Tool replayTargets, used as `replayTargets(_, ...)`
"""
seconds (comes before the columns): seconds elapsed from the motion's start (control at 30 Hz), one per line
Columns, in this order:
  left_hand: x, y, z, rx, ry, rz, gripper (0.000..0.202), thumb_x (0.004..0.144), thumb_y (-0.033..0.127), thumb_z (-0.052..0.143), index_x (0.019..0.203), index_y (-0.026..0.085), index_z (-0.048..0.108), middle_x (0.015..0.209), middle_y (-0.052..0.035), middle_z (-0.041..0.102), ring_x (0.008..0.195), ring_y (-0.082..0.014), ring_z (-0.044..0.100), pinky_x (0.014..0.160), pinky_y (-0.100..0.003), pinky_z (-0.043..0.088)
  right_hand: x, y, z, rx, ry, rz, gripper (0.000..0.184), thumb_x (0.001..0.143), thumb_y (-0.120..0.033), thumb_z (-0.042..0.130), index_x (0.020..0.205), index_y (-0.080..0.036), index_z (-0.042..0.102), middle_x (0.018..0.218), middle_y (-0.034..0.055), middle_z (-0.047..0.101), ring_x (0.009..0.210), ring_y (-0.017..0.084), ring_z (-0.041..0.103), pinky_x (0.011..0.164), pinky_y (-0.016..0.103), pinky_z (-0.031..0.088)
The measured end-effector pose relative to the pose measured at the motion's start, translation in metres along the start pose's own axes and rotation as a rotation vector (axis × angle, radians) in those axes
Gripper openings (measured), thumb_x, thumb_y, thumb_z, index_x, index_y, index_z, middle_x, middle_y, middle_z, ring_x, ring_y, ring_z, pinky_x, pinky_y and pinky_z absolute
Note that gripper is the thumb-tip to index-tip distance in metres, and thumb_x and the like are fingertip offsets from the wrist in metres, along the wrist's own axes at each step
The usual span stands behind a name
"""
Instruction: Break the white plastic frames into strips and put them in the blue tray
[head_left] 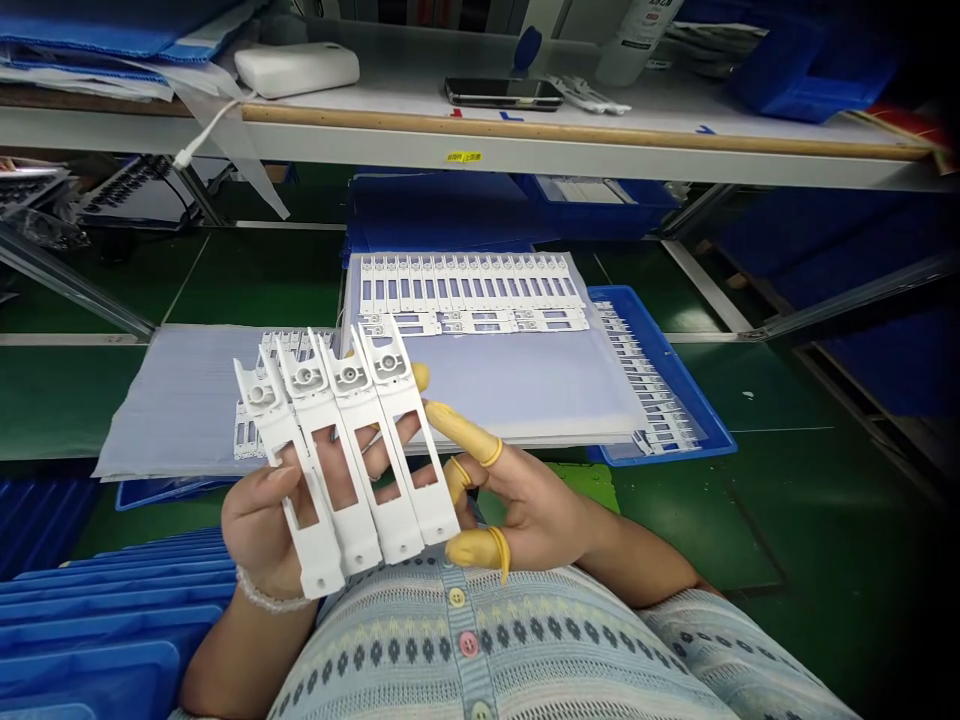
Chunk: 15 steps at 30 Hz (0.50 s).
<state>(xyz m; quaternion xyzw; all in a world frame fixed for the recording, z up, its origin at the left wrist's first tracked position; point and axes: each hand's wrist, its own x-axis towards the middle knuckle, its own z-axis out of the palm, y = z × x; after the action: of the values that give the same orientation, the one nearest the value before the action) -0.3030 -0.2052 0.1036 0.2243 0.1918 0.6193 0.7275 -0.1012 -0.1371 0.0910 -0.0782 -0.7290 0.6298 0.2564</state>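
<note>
Several long white plastic frames (pixel 360 530), each with a rectangular window and a round socket at its top end, are fanned side by side in front of my chest. My left hand (pixel 262 515) is closed on them from the left, thumb in front and fingers behind, partly visible through the windows. From the right, my right hand (pixel 525 500), wearing yellow finger cots, grips the outer edge of the rightmost frame. Its thumb is at the lower corner and its index finger is along the side. Beyond my hands, rows of similar white frames (pixel 472 290) lie on a stack of pale sheets (pixel 525 390).
A blue tray (pixel 716 440) with more white frames stands under the stack's right side. Another pale sheet (pixel 180 390) lies at the left, above blue stacked trays (pixel 112 640). Across the back runs a shelf (pixel 360 125) with a phone (pixel 502 94) and a bottle (pixel 634 45).
</note>
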Motion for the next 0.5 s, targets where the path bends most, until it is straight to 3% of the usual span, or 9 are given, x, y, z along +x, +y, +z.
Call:
replayTargets(0.13, 0.003, 0.001, -0.001, -0.089, -0.088, 0.086, 0.062, 0.085, 0.035, 0.047, 0.145, 0.032, 0.032, 0.152, -0.002, 0.037, 0.144, -0.032, 0.018, 0.115, -0.062, 0.014, 0.004, 0.005, 0.008, -0.011, 0.039, 0.015, 0.08, 0.092, -0.037, 0.057, 0.153, -0.028, 0.006, 0.075, -0.004, 0.046, 0.061, 0.009, 0.043, 0.058, 0.022, 0.041)
replayTargets(0.3, 0.006, -0.002, 0.0, -0.042, -0.038, 0.176, 0.058, 0.081, 0.033, 0.05, 0.138, 0.029, 0.044, 0.149, -0.0028, 0.042, 0.145, -0.033, 0.016, 0.115, -0.062, 0.013, 0.01, 0.013, 0.018, -0.117, 0.18, 0.081, 0.074, 0.093, -0.04, 0.052, 0.153, -0.027, 0.011, 0.073, -0.0036, 0.047, 0.06, 0.01, 0.042, 0.058, 0.023, 0.039)
replayTargets(0.37, 0.007, -0.002, -0.001, -0.016, -0.052, 0.201, 0.047, 0.08, 0.031, 0.05, 0.127, 0.026, 0.056, 0.145, -0.004, 0.047, 0.144, -0.0335, 0.017, 0.115, -0.063, 0.011, 0.013, 0.014, 0.02, -0.145, 0.206, 0.089, 0.07, 0.095, -0.038, 0.048, 0.153, -0.026, 0.012, 0.077, -0.0019, 0.05, 0.062, 0.011, 0.043, 0.059, 0.024, 0.04)
replayTargets(0.5, 0.007, -0.001, -0.005, 0.026, -0.051, 0.224, 0.023, 0.079, 0.031, 0.052, 0.088, 0.023, 0.071, 0.132, -0.005, 0.059, 0.143, -0.0361, 0.021, 0.114, -0.065, 0.01, 0.018, 0.013, 0.021, -0.153, 0.243, 0.097, 0.065, 0.095, -0.031, 0.046, 0.152, -0.025, 0.016, 0.072, -0.0033, 0.048, 0.056, 0.01, 0.043, 0.054, 0.022, 0.039)
